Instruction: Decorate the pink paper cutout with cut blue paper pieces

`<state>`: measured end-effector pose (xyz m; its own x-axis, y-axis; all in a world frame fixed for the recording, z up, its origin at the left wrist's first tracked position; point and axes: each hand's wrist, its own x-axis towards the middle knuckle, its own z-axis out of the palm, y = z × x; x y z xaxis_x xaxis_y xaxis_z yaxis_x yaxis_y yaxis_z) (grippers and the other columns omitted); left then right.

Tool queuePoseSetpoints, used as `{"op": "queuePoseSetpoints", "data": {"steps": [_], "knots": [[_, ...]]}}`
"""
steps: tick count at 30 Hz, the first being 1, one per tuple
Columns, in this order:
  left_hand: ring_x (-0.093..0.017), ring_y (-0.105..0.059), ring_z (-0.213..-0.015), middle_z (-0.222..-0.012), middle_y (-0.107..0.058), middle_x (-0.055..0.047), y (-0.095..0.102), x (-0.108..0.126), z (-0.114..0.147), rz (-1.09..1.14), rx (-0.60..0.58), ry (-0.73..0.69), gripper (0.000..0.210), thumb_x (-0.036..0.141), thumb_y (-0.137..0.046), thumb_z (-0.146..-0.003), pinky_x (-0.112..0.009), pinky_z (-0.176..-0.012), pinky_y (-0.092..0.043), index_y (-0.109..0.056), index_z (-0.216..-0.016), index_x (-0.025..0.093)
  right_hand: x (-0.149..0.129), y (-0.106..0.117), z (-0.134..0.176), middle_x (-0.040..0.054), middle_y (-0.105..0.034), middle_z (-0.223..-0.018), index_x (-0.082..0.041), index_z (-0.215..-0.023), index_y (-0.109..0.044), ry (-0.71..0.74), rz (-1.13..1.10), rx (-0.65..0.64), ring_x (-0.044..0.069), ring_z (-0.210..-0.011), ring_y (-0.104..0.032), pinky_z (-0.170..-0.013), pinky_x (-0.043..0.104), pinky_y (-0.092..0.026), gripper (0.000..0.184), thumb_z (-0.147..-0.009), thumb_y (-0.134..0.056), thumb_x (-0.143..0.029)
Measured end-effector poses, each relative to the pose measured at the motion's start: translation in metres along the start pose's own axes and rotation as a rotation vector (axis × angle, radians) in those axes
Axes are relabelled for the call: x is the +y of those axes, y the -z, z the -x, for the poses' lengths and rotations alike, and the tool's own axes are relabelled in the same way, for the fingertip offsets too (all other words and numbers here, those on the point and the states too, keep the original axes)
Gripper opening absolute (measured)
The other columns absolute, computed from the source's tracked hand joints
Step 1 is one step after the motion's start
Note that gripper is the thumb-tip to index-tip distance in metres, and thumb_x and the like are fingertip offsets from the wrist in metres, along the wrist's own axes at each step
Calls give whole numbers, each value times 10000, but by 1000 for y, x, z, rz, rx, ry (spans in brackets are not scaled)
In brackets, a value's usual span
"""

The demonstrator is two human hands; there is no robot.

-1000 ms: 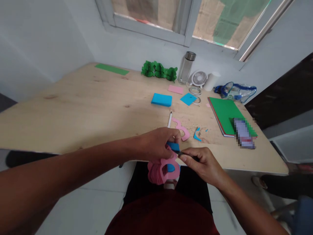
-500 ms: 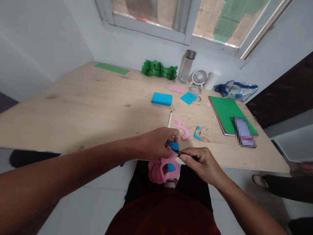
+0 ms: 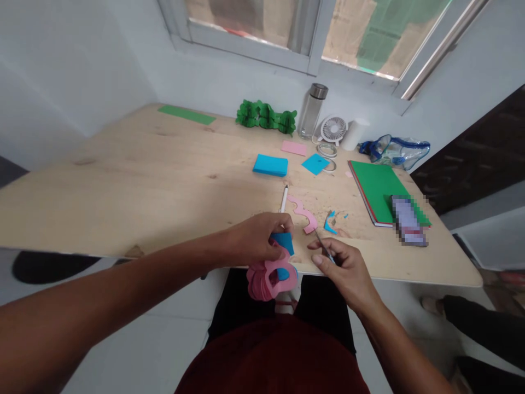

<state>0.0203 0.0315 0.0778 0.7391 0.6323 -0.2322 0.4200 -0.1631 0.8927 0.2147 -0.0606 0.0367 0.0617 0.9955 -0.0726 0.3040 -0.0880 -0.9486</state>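
My left hand (image 3: 268, 235) pinches a blue paper piece (image 3: 284, 242) together with a bundle of pink scalloped paper cutouts (image 3: 262, 280). The bundle hangs just off the table's front edge, over my lap, and more blue shows through the hole in its front cutout. A short way to the right, my right hand (image 3: 340, 268) is closed round a thin-bladed cutting tool (image 3: 324, 244). Its blade points up and left, apart from the paper; the handle is mostly hidden, so I cannot tell the exact kind. Beyond the blade lies a wavy pink paper strip (image 3: 305, 215).
Blue scraps (image 3: 330, 223) and a white pen (image 3: 284, 198) lie near my hands. Farther back are a blue paper stack (image 3: 270, 165), a green paper garland (image 3: 266, 117), a glass bottle (image 3: 312, 112) and a small fan (image 3: 333, 129). A phone (image 3: 408, 219) rests on a green folder (image 3: 381, 189).
My right hand has drawn the blade away from the paper to the right, and its tip has turned upward. My left hand and the paper bundle have shifted slightly left.
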Motion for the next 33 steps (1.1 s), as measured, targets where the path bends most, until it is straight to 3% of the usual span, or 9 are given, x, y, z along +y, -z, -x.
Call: {"op": "queuePoseSetpoints", "data": {"steps": [4, 9, 19, 33], "knots": [[-87, -434, -563, -636, -508, 58, -2, -2, 0, -43, 49, -66, 137, 96, -579, -651, -215, -536, -337, -529, -756, 169, -6, -18, -3, -56, -401, -533, -163, -818, -664, -31, -60, -9, 87, -493, -333, -466, 220, -284, 286, -727, -673, -433], [-114, -519, -658, -722, -588, 34, -5, -6, -1, 15, 55, -171, 178, 79, -556, -642, -225, -590, -380, -556, -796, 168, -6, -32, -6, -62, -398, -539, -167, -726, -594, -26, -89, -49, 78, -495, -321, -466, 217, -250, 178, -741, -652, -335], [-136, -521, -648, -712, -590, 20, -12, -13, -1, -116, 149, -145, 197, 124, -535, -640, -252, -582, -385, -598, -822, 167, 1, -38, -9, -67, -360, -548, -181, -666, -522, 8, -13, 5, 88, -524, -317, -497, 227, -247, 107, -743, -575, -233], [-182, -605, -917, -929, -656, -43, -16, -34, 9, 310, 135, -154, 172, 232, -612, -748, -320, -812, -480, -603, -902, 157, 7, -41, -11, -74, -328, -528, -191, -600, -438, -23, -18, 30, 78, -504, -287, -480, 221, -221, 205, -739, -578, -242]]}}
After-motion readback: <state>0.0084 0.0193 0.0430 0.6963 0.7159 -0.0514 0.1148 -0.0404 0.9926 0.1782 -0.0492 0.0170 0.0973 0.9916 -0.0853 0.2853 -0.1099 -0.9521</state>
